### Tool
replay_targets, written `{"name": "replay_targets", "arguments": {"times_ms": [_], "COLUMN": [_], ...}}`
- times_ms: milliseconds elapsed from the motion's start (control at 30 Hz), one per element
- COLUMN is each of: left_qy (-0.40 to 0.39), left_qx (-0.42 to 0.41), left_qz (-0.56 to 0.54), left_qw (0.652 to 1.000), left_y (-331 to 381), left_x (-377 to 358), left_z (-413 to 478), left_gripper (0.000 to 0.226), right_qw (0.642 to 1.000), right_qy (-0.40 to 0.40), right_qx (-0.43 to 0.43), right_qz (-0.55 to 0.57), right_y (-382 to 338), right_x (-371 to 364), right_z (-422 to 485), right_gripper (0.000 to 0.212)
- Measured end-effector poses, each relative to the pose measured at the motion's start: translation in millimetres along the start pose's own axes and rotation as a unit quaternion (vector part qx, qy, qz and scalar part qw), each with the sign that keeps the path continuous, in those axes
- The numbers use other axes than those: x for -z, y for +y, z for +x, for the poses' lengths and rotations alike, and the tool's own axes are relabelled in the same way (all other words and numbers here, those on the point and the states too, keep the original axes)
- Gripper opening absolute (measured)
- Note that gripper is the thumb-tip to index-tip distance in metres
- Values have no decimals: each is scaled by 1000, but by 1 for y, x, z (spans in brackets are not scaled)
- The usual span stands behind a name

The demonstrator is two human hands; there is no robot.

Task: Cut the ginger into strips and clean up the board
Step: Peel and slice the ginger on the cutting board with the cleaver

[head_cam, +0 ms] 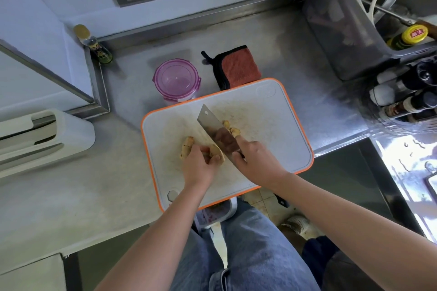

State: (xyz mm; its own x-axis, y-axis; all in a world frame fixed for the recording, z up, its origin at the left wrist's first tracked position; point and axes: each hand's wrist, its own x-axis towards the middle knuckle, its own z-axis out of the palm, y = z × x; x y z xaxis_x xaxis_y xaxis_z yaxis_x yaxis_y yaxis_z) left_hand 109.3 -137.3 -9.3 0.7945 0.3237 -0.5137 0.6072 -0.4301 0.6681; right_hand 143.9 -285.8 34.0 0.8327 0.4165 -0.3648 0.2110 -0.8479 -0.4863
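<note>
Hands first: your left hand [201, 163] clamps the ginger [188, 146] toward the left edge of the board [283, 113], your right hand [255, 160] wraps the cleaver [212, 130] handle. Keep the blade upright and slice thin slabs; a cut knob [233, 130] lies beyond it

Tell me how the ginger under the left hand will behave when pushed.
The ginger beside the cleaver is knobbly, so it probably rocks rather than rolls. It looks solid under the left hand, so likely stiff.
</note>
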Motion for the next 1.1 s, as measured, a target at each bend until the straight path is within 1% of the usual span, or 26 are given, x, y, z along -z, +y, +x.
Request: {"name": "replay_targets", "arguments": {"times_ms": [167, 333, 500, 633, 733, 833, 933, 1000, 1033, 1100], "left_qy": [5, 16, 16, 8, 5, -5, -29, -34, -34, -32], "left_qx": [-9, -10, -8, 1, -9, -41, -57, -52, -47, -41], "left_qz": [-4, -4, -1, -16, -19, 0, -25, -48, -58, -74], "left_qw": [1000, 1000, 1000, 1000, 1000, 999, 998, 997, 997, 996], "left_y": [0, 3, 3, 0, -3, -6, -10, -12, -12, -11], "left_x": [0, -1, -1, -2, -1, 1, 3, 3, 3, 3], "left_z": [-1, -3, -2, -1, -1, -1, 0, 0, 0, -1], "left_gripper": [18, 16, 17, 18, 26, 37, 32, 26, 23, 21], "right_qw": [1000, 1000, 999, 997, 998, 998, 998, 996, 997, 999], "right_qy": [-11, -8, -3, -18, -10, 12, 61, 79, 76, 45], "right_qx": [-5, 2, 8, 20, 21, 13, -23, -29, -20, 8], "right_qz": [0, -24, -45, -67, -58, -52, -24, -12, 1, 25], "right_y": [-2, -8, -6, -8, -4, 1, 10, 15, 15, 12], "right_x": [0, -5, -12, -23, -24, -22, -14, -6, -4, -5], "right_z": [-1, 2, 4, 13, 15, 17, 23, 23, 21, 16], "right_gripper": [14, 26, 20, 22, 22, 24, 20, 17, 18, 22]}}
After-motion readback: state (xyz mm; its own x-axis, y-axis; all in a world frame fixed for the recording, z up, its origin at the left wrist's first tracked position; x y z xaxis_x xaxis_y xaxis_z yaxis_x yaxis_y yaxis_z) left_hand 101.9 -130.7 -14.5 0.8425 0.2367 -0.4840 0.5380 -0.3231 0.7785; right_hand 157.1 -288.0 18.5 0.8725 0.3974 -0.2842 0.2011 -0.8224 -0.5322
